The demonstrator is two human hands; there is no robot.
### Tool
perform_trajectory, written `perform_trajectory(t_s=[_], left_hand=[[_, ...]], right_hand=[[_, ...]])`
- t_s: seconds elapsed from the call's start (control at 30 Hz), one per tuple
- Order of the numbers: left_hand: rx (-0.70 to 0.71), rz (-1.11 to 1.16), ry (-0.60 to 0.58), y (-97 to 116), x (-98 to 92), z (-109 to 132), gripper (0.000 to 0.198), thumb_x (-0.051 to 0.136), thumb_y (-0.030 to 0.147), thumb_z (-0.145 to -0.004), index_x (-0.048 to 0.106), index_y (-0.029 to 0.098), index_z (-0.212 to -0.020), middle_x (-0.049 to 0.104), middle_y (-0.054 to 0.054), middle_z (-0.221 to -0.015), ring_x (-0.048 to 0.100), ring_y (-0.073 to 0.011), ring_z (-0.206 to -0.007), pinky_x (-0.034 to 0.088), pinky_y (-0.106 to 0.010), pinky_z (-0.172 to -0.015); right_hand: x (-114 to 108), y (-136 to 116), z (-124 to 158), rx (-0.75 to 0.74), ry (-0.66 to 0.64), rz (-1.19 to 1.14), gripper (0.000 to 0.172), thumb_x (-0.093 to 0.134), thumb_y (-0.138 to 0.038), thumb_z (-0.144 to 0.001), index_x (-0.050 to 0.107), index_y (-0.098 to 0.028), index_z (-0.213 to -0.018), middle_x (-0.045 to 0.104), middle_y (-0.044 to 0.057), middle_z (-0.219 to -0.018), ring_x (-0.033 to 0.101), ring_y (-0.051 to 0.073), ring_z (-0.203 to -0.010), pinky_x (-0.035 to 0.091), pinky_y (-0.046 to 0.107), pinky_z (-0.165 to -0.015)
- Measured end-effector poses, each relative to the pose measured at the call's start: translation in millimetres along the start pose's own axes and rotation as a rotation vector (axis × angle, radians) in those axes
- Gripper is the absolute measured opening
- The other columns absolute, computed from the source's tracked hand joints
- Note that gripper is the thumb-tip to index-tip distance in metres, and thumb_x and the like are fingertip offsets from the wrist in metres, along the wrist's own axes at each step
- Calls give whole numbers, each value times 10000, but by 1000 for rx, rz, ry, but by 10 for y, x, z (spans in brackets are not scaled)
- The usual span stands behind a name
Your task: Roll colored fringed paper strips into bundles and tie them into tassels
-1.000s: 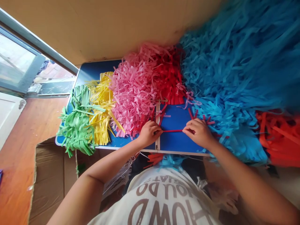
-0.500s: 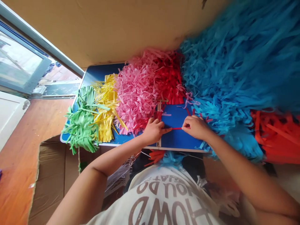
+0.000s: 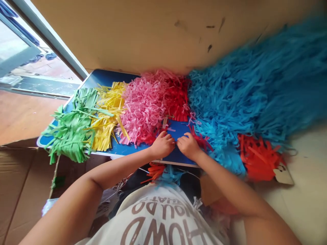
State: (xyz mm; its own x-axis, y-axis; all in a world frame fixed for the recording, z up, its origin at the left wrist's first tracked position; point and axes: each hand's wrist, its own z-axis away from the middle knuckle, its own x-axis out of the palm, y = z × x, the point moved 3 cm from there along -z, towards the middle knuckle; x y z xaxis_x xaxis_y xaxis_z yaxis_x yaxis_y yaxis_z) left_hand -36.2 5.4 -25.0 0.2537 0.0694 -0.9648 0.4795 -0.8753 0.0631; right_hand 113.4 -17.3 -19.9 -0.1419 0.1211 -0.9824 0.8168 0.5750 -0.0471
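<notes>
The person's 2 bare hands sit close together near the front edge of a blue folding tabletop with a pale metal rim, the left hand and the right hand facing each other. The fingers of both hands curl down and inward in a narrow hold, the fingertips nearly meeting; whether a thin strip is pinched between them is hidden, so I cannot tell. Just beside the right hand, a loose tuft of thin red paper strips lies against a mass of long blue paper fringe. Beyond the left hand lie pink paper fringe and red paper fringe, then yellow paper fringe and green paper fringe. Orange-red paper fringe lies past the blue, near a small white card tag. A flattened brown cardboard box lies to the left, below the table, and the person's white T-shirt with brown lettering fills the bottom of the view.
</notes>
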Motion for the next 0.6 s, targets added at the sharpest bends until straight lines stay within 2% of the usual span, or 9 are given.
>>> perform_trajectory(t_s=[0.1, 0.17, 0.2, 0.27, 0.33, 0.4, 0.43, 0.5, 0.6], left_hand=[[-56, 12, 55, -33, -25, -12, 255, 491, 221, -966, 715, 208, -846, 683, -33, -809, 568, -177, -847, 328, -451, -966], [-64, 48, 110, -67, -190, 10, 250, 472, 222, -981, 714, 235, -920, 702, -8, -809, 585, -161, -845, 299, -450, -997], [-58, 76, 139, -80, -314, 29, 253, 464, 239, -990, 714, 250, -948, 716, -1, -827, 594, -156, -857, 286, -449, -1009], [-32, 151, 178, -89, -605, 65, 257, 462, 306, -1003, 717, 280, -988, 740, 4, -873, 609, -156, -897, 271, -442, -1021], [-15, 231, 183, -76, -881, 80, 278, 458, 378, -1006, 728, 311, -1008, 753, 1, -905, 616, -159, -923, 270, -433, -1028], [-23, 290, 196, -44, -1082, 80, 313, 441, 420, -1009, 739, 325, -995, 760, -3, -916, 622, -158, -915, 286, -419, -1024], [-26, 309, 214, -22, -1145, 81, 327, 434, 426, -1011, 743, 322, -984, 762, -4, -916, 625, -155, -904, 300, -410, -1016], [-28, 328, 275, 23, -1201, 92, 329, 437, 421, -1013, 743, 309, -971, 762, -2, -892, 630, -145, -862, 326, -395, -996], [-35, 358, 400, 78, -1179, 119, 276, 499, 409, -992, 739, 276, -963, 750, 0, -821, 636, -132, -788, 366, -380, -961]], right_hand=[[-94, -12, -30, 54, 25, 2, 226, 514, -152, -914, 689, -173, -774, 699, 56, -774, 577, 166, -734, 351, 383, -926], [-258, -51, -21, 127, 52, -59, 193, 536, -174, -912, 702, -180, -813, 725, 59, -827, 618, 175, -766, 389, 371, -871], [-365, -64, -12, 182, 62, -168, 195, 534, -198, -920, 712, -188, -839, 737, 59, -869, 638, 179, -795, 409, 359, -847], [-585, -66, 4, 306, 43, -544, 237, 518, -289, -947, 734, -210, -888, 749, 55, -949, 664, 191, -872, 446, 339, -829], [-759, -64, 2, 400, -59, -986, 314, 516, -419, -949, 751, -218, -898, 751, 52, -960, 670, 210, -907, 471, 339, -829], [-865, -89, -9, 435, -198, -1289, 367, 562, -510, -908, 761, -209, -838, 743, 45, -864, 664, 215, -844, 479, 338, -800], [-887, -111, -12, 449, -245, -1402, 371, 603, -531, -877, 759, -205, -793, 730, 36, -801, 654, 206, -797, 479, 330, -778], [-876, -172, -13, 487, -255, -1584, 343, 695, -532, -804, 749, -204, -720, 700, 16, -713, 625, 175, -716, 474, 301, -733], [-765, -284, 17, 575, -135, -1785, 300, 816, -500, -682, 734, -213, -653, 678, -2, -651, 593, 133, -638, 470, 256, -663]])
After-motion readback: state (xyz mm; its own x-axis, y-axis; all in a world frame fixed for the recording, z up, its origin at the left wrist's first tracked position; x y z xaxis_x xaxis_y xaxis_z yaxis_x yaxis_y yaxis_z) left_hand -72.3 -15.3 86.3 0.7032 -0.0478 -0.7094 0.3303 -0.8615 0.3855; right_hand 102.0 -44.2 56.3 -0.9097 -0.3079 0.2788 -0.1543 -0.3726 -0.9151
